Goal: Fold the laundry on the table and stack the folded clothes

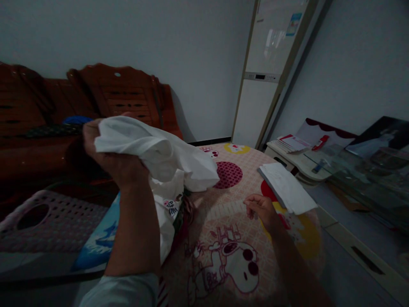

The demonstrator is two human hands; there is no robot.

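Note:
My left hand (110, 153) is raised at the left, its fingers wrapped round a bunched white garment (188, 162). The loose cloth hangs to the right over the table edge. Below it lies more white fabric with a dark printed patch (171, 207), partly hidden by my forearm. My right hand (260, 209) hovers over the round table's patterned cloth (220, 221), fingers curled in and thumb against them, with nothing visible in them. Just beyond it on the right lies a neatly folded white garment (287, 187), with a grey edge along its left side.
A wooden bench (124, 94) stands behind on the left, with a woven pink-grey basket (64, 221) in front of it. At the right are a white cabinet (287, 155) with papers and a glass shelf (358, 179). A tall white air conditioner (258, 98) stands at the back.

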